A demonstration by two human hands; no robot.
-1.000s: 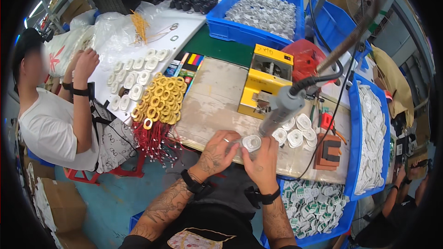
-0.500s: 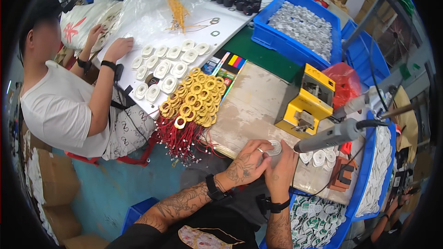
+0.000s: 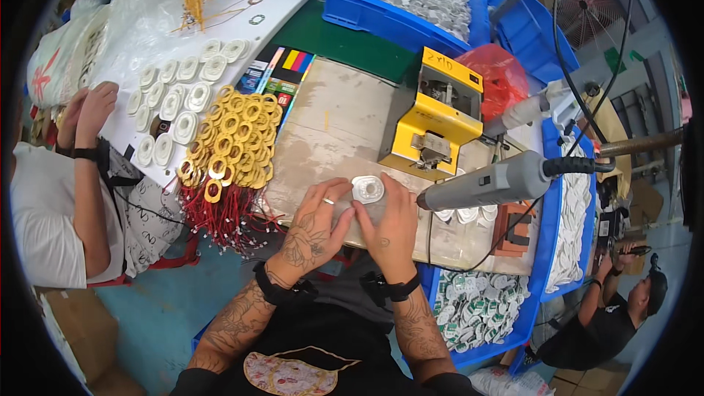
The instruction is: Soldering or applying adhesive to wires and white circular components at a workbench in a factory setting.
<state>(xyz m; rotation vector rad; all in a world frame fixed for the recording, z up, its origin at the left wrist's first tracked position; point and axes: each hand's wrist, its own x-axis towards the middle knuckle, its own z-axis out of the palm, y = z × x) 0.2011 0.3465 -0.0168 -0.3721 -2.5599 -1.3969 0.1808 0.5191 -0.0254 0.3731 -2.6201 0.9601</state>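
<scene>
Head view: looking down on a worn beige surface (image 3: 323, 117) and both hands
White part: one small rounded square piece (image 3: 367, 189) with a round centre, at the near edge of the surface, between the hands
Right hand: the hand (image 3: 390, 233) is narrow on the white part, fingers along its right side, thumb at its lower edge
Left hand: fingers of this hand (image 3: 315, 220) bent, tips at the part's left edge, thumb a bit apart; can't tell if it grips; finger ring (image 3: 328, 201) on it
Wrists: black band on each
Grey tool: cylindrical body (image 3: 488, 185), lying across the view with a black cable, tip just beside the right hand
Yellow machine: open-topped unit (image 3: 418, 132) on the surface, beyond the hands; red bag (image 3: 499, 77) behind it
Spare white parts: a few (image 3: 467, 215) right of the hands, partly hidden by the grey tool; brown block (image 3: 506, 246) near them
Left side: heap of yellow rings (image 3: 238, 136), red wires (image 3: 220, 209) hanging off the edge; rows of white parts (image 3: 172, 103) further left
Blue bins: one at far side (image 3: 352, 11), one at right (image 3: 546, 249), one below with white-green pieces (image 3: 480, 312)
People: one seated at left (image 3: 62, 213), another at far right (image 3: 601, 330)
</scene>
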